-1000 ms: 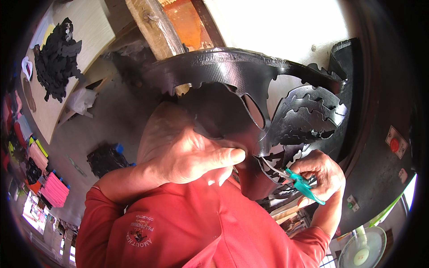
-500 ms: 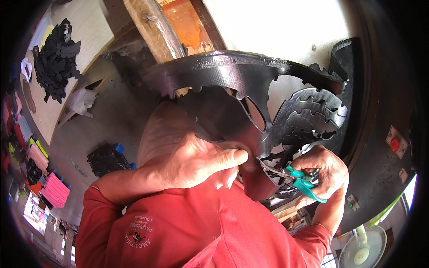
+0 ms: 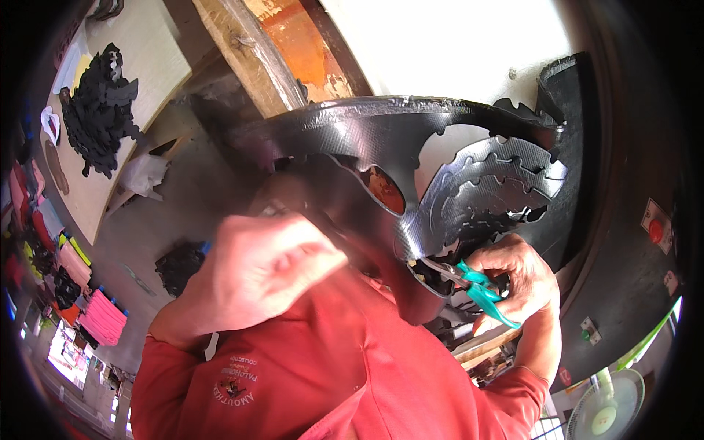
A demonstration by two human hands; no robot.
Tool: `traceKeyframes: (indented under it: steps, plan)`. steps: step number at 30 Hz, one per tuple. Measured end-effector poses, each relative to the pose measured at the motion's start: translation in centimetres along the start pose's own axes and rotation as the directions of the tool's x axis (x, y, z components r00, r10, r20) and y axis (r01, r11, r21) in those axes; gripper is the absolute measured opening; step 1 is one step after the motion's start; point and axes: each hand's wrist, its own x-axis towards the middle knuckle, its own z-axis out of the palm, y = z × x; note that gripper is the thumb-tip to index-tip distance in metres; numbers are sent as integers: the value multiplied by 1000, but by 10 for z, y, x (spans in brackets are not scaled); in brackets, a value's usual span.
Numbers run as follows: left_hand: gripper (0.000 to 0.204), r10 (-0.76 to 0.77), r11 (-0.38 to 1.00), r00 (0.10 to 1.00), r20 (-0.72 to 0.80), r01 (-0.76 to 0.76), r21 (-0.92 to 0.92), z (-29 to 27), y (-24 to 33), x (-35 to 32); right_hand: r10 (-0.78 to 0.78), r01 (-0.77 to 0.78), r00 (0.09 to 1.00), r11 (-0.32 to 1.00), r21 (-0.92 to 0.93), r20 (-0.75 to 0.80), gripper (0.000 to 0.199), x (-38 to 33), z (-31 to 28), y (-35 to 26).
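A large black rubbery sheet [image 3: 381, 139] with shoe-sole shaped cut-outs and toothed edges curves up in front of me. My left hand [image 3: 257, 271] grips its lower left part, fingers curled over the edge. My right hand [image 3: 513, 275] holds small scissors with teal handles [image 3: 480, 287], the blades meeting the sheet's lower edge near a dark offcut. Both arms wear red sleeves.
A wooden post [image 3: 249, 51] with an orange patch rises behind the sheet. A pile of black cut pieces [image 3: 99, 110] lies on a pale board at the upper left. Pink and coloured sheets [image 3: 99, 319] lie at the far left. A fan [image 3: 605, 414] stands at the lower right.
The sheet has swung up and left, closer to the camera. My left hand has shifted left along its edge. The scissors stay at the sheet's lower edge.
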Motion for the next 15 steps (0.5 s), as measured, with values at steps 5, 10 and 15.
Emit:
traceKeyframes:
  steps: [5,10,15]
  plan:
    - [24,73,997,962,-264,-73,11,14,-10,6,-48,49,999,999,13,-24,48,1,2,1]
    - [39,517,832,778,-356,-361,421,-3,5,9,-41,40,998,999,-25,-50,40,-2,2,-3]
    - [56,479,746,878,-21,-394,537,-3,11,36,-46,46,997,999,0,-69,29,2,4,-4]
